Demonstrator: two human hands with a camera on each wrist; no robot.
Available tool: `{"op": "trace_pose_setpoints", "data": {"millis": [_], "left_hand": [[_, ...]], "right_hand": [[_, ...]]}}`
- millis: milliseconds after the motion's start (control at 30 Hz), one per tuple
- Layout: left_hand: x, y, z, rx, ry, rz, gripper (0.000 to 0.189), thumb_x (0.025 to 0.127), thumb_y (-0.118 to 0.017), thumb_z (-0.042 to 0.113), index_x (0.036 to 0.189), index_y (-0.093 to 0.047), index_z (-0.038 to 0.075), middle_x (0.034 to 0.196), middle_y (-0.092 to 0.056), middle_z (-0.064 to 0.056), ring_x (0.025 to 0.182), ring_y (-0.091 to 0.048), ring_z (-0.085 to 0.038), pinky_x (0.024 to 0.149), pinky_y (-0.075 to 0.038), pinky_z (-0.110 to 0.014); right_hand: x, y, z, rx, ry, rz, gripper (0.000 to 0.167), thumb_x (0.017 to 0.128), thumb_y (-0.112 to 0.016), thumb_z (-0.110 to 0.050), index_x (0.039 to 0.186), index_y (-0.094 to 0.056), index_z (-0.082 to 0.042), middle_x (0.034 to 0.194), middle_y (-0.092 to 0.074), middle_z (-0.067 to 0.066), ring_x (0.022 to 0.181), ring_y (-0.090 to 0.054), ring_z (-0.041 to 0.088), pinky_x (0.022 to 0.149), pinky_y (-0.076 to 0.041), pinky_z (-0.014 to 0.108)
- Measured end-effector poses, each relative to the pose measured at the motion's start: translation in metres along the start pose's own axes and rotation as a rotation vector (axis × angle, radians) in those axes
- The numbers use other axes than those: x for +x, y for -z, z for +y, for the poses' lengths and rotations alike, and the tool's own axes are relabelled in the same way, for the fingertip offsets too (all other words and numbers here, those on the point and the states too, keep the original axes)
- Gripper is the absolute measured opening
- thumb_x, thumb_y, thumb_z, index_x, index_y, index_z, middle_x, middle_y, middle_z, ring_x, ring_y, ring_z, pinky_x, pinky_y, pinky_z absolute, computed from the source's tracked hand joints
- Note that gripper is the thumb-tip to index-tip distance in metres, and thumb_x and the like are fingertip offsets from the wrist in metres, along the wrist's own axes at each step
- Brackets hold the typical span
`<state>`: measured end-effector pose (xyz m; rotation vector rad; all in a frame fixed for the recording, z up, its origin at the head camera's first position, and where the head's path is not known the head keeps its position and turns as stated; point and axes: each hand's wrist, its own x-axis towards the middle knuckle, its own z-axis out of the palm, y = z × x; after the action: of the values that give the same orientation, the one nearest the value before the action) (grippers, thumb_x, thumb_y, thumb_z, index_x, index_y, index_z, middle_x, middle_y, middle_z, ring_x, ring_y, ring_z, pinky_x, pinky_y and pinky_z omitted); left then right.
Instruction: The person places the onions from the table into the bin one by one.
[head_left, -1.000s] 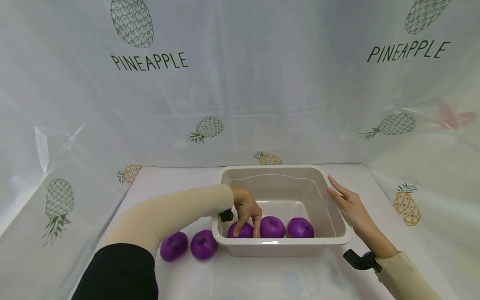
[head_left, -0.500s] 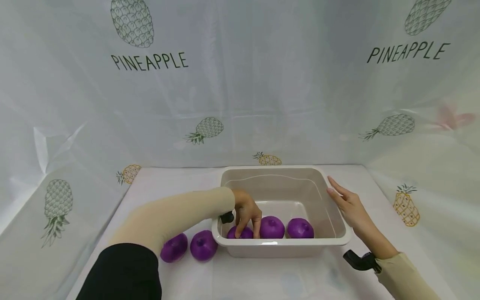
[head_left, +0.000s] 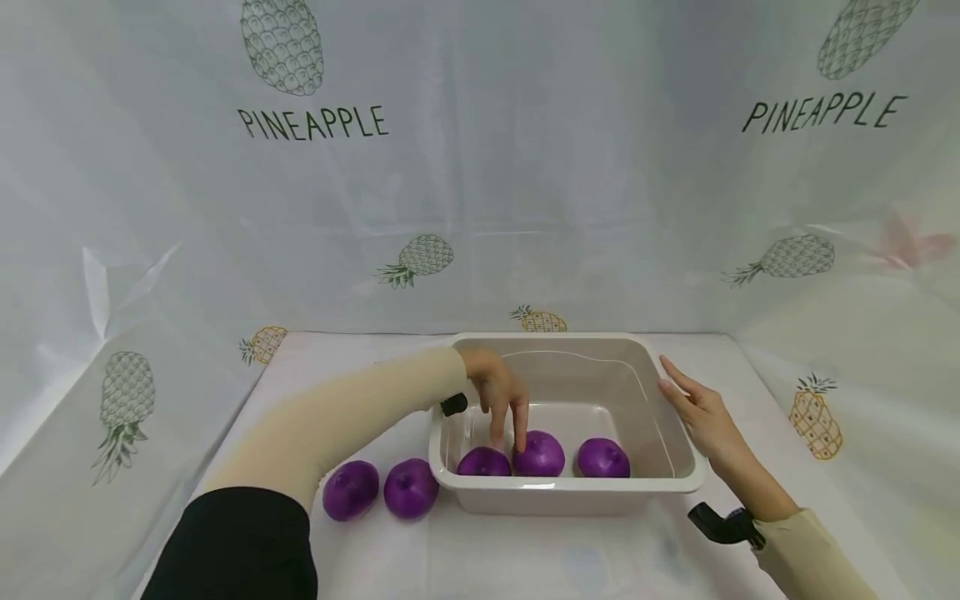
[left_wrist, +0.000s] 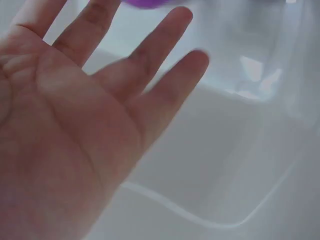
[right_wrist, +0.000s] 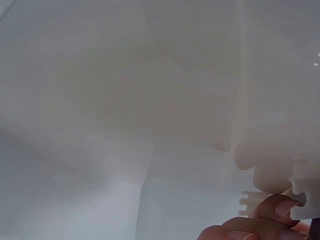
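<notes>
A beige plastic bin [head_left: 570, 497] stands on the table with three round purple onion-like things in its near part. The left one [head_left: 483, 462] lies below my left hand [head_left: 498, 392], whose fingers point down into the bin, loose and apart from it. One fingertip is near or touching the middle onion-like thing [head_left: 540, 455]; which, I cannot tell. The left wrist view shows the palm and spread fingers with nothing held. At the bin's right side, my right hand [head_left: 705, 421] holds the rim; its fingertips [right_wrist: 285, 209] curl under the edge in the right wrist view.
The right onion-like thing [head_left: 603, 458] sits apart from the other two in the bin. Two more, a far left one [head_left: 351, 491] and a near one [head_left: 411, 489], lie on the white table [head_left: 510, 558] left of the bin. Pineapple-printed sheeting [head_left: 570, 183] walls the back and sides.
My left hand has let go of the left onion-like thing and risen slightly, its fingers now above it. The right hand stays at the rim. The view has shifted a little.
</notes>
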<state>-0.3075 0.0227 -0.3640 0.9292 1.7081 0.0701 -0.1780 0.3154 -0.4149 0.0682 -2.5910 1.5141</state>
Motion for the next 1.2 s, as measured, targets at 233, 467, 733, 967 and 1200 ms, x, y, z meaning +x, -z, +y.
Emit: {"op": "trace_pose_setpoints", "data": {"millis": [233,467,733,967,1200], "left_hand": [[-0.038,0.006,0.005,0.041,-0.283,0.169,0.039,0.092,-0.074,0.011,0.129,-0.066,0.004,0.132,-0.064,-0.005,0.118,-0.060,-0.012,0.101,-0.044,-0.022],[-0.088,-0.017,-0.010,0.026,-0.377,0.393,0.040,0.095,-0.069,0.014,0.134,-0.062,0.008,0.136,-0.060,-0.002,0.125,-0.056,-0.021,0.106,-0.043,-0.034],[-0.130,-0.067,-0.050,-0.062,-0.422,0.670,0.040,0.095,-0.070,0.017,0.134,-0.063,0.013,0.135,-0.061,0.002,0.125,-0.054,-0.022,0.105,-0.044,-0.040],[-0.151,-0.106,-0.088,-0.138,-0.390,0.849,0.043,0.093,-0.073,0.023,0.134,-0.062,0.014,0.135,-0.060,0.004,0.127,-0.052,-0.019,0.105,-0.044,-0.040],[-0.153,-0.146,-0.127,-0.200,-0.380,0.951,0.050,0.090,-0.077,0.024,0.137,-0.059,0.019,0.137,-0.058,0.002,0.130,-0.050,-0.019,0.107,-0.042,-0.045]], "right_hand": [[0.002,-0.002,-0.001,-0.013,0.008,0.007,0.056,0.108,-0.046,-0.027,0.155,-0.026,-0.004,0.142,-0.042,0.034,0.089,-0.061,-0.003,0.068,-0.055,0.022],[0.001,-0.005,0.001,0.021,-0.020,0.002,0.057,0.108,-0.046,-0.029,0.155,-0.026,-0.004,0.140,-0.044,0.035,0.088,-0.062,-0.003,0.069,-0.057,0.025],[0.001,-0.003,0.000,-0.005,-0.013,0.019,0.056,0.108,-0.046,-0.029,0.155,-0.027,-0.005,0.139,-0.046,0.034,0.087,-0.059,-0.008,0.068,-0.054,0.020],[0.001,-0.005,0.001,0.014,-0.014,0.013,0.056,0.108,-0.046,-0.028,0.155,-0.026,-0.005,0.136,-0.047,0.036,0.086,-0.061,-0.006,0.067,-0.055,0.022],[0.002,-0.005,0.004,0.048,-0.032,0.019,0.056,0.108,-0.046,-0.028,0.155,-0.026,-0.008,0.138,-0.045,0.033,0.087,-0.063,-0.004,0.068,-0.056,0.023]]}}
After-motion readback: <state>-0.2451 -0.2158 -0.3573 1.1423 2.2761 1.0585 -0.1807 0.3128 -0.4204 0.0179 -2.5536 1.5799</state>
